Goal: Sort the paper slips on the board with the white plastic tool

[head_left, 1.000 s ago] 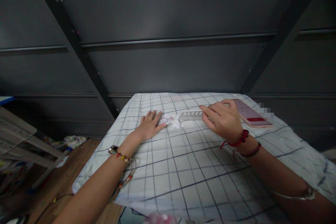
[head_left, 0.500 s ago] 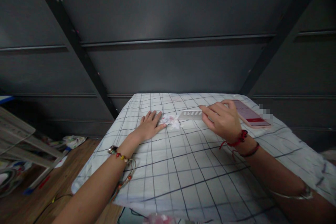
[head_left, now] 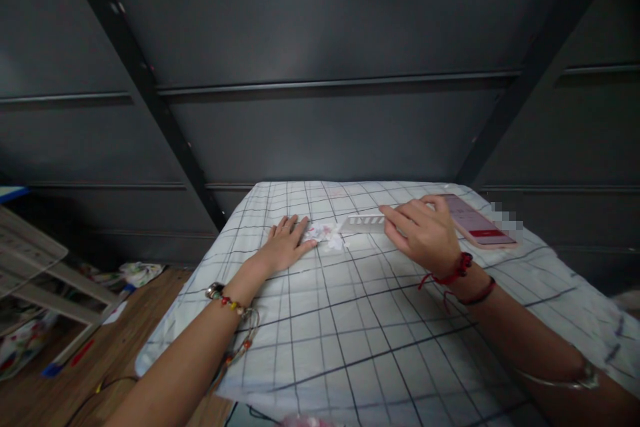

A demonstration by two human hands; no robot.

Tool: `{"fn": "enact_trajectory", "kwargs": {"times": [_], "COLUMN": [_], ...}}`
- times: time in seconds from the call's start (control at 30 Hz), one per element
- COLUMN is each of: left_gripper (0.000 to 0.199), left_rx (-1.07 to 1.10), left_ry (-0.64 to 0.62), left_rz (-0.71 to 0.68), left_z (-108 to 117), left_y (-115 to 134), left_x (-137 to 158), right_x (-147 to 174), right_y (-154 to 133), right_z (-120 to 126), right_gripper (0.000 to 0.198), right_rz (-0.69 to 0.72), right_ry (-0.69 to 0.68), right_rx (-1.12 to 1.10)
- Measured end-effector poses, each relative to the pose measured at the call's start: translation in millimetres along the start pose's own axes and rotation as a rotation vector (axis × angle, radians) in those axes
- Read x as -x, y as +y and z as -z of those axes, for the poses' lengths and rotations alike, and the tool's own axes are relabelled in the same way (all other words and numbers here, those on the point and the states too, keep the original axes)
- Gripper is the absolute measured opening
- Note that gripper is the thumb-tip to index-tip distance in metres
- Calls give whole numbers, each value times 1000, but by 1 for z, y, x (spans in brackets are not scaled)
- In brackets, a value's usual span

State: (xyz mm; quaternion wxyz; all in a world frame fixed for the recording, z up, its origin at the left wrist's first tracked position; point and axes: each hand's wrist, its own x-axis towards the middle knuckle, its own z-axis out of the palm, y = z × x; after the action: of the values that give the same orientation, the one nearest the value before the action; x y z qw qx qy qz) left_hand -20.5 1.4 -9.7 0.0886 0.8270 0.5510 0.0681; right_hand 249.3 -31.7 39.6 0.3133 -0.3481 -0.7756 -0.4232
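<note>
My left hand [head_left: 287, 244] lies flat on the checked cloth, fingers apart, with its thumb and fingertips at the edge of a small white piece [head_left: 324, 236] with pinkish-red marks. That piece looks thin and uneven; I cannot make out its kind. My right hand [head_left: 425, 232] is closed in a pinch on one end of a flat whitish tool [head_left: 364, 223] with a row of slanted slots. The tool's angled tip points left and meets the right side of the marked piece. My right fingers hide the other end.
A pink-edged phone [head_left: 477, 221] with a lit screen lies beyond my right hand. The white checked cloth [head_left: 350, 320] covers the table up to a dark panelled wall [head_left: 320, 133]. On the left, a pale stand [head_left: 60, 273] stands on the wooden floor [head_left: 135, 320].
The view has tilted slightly, so everything sits a little lower. Both hands keep nearly the same places, and the slotted tool still rests at the marked piece.
</note>
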Motion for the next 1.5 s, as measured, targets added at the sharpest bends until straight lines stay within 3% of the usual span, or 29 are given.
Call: {"fn": "enact_trajectory", "kwargs": {"times": [0.67,1.03,1.5], "left_gripper": [71,69,68], "left_rx": [-26,18,6], "left_ry": [-2,-1,-3], "left_rz": [5,4,-9], "left_z": [1,1,-1], "left_y": [2,2,0], "left_x": [2,2,1], "right_x": [-2,-4,-4], "right_y": [9,1,2], "right_z": [9,4,8], "right_gripper": [9,11,9], "right_rz": [-9,13,-7], "right_ry": [81,15,103], "right_rx": [25,-2,-68]}}
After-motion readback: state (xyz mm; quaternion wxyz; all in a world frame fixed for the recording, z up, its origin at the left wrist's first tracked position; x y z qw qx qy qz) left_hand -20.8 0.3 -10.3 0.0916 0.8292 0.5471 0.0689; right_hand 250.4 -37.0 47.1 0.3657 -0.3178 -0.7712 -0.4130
